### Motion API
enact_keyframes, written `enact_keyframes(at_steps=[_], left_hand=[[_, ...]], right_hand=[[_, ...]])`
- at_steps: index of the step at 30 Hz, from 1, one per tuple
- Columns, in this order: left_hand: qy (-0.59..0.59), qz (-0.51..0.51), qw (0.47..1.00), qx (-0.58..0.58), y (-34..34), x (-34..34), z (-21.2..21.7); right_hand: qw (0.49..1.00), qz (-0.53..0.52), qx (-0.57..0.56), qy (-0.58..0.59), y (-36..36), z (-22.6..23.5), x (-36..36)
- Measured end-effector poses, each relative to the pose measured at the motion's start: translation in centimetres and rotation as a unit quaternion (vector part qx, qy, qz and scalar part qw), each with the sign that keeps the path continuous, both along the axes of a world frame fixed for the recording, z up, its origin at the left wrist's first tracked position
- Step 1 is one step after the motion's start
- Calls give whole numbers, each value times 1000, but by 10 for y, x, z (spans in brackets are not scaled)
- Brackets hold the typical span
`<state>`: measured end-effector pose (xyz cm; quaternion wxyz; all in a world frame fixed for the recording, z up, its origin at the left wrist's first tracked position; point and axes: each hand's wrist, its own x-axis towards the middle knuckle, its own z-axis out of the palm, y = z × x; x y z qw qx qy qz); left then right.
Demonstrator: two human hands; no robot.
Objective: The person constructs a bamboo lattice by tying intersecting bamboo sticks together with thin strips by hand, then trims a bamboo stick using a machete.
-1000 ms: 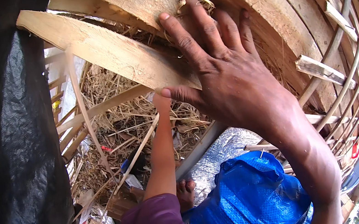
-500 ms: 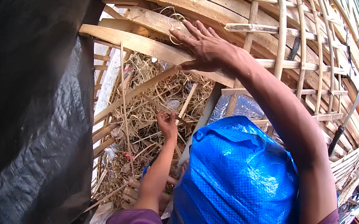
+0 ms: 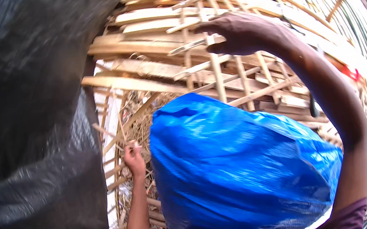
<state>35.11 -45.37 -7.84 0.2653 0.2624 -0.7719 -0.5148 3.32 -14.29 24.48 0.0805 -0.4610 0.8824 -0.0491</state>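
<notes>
My left hand [image 3: 134, 159] is closed, with the fingertips pinched on a thin bamboo strip [image 3: 104, 130] that slants up to the left. Higher up and to the right, my right hand [image 3: 240, 35] reaches over a bamboo lattice [image 3: 218, 74]. Its fingers are bent and apart from the thumb, and nothing shows between them. Blur hides whether it touches the lattice. A blue woven plastic sheet [image 3: 233, 159] bulges over my lap between my arms.
Long split wooden slats [image 3: 135, 46] lie stacked beyond the lattice. Straw-like shavings [image 3: 137, 103] cover the ground near my left hand. A black plastic sheet [image 3: 35, 136] hangs at the left. A dark handle [image 3: 313, 105] shows inside my right forearm, near a red object [image 3: 353, 72].
My right hand has swung right, from the wooden slats to above the lattice. My left hand has shifted left with its strip. The view has turned, and the blue sheet fills more of it.
</notes>
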Motion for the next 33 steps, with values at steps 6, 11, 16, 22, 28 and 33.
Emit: enact_keyframes(at_steps=[6,11,16,22,28,33], left_hand=[[157,-93,975,-130,-14,-108,216],[192,-279,940,-47,118,-192,341],[125,-429,884,138,211,-252,339],[90,-427,872,220,223,-247,282],[127,-421,877,195,209,-258,270],[128,-376,896,200,210,-254,284]], right_hand=[[962,-220,-134,-94,140,-43,-37],[796,-591,-127,45,269,-98,-26],[672,-739,-38,30,337,-143,5],[695,-714,0,-87,340,-175,29],[669,-734,-86,-80,369,-224,23],[675,-709,-114,-169,398,-219,22]])
